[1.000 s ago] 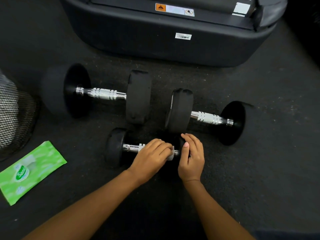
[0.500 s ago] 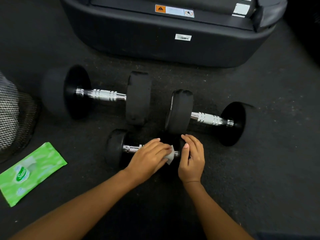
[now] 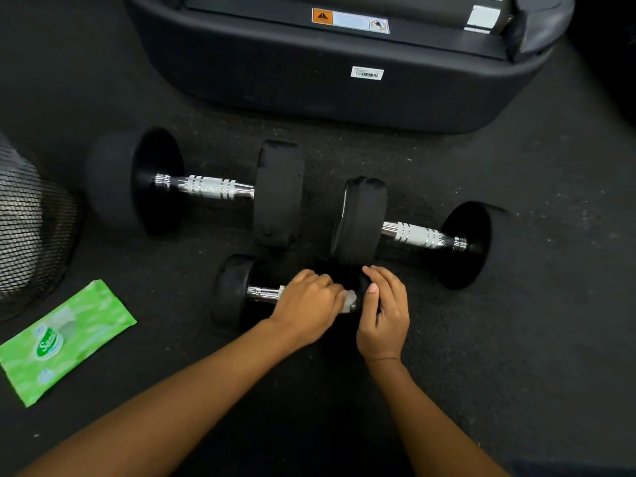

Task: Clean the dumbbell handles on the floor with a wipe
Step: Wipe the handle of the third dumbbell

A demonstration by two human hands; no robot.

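Observation:
Three black dumbbells with chrome handles lie on the dark floor. On the small near dumbbell point(image 3: 232, 292), my left hand point(image 3: 308, 304) wraps the handle with a white wipe point(image 3: 349, 299) that peeks out at the fingertips. My right hand point(image 3: 385, 311) rests over that dumbbell's right weight and hides most of it. A large dumbbell point(image 3: 206, 187) lies further back on the left. Another dumbbell point(image 3: 413, 234) lies at the right, just beyond my right hand.
A green pack of wipes point(image 3: 65, 339) lies on the floor at the left. A black mesh basket point(image 3: 27, 228) stands at the left edge. A big black machine base point(image 3: 344, 87) fills the far side.
My left hand has slid slightly along the small dumbbell's handle with the wipe, and less of the wipe shows. My right hand stays on the weight.

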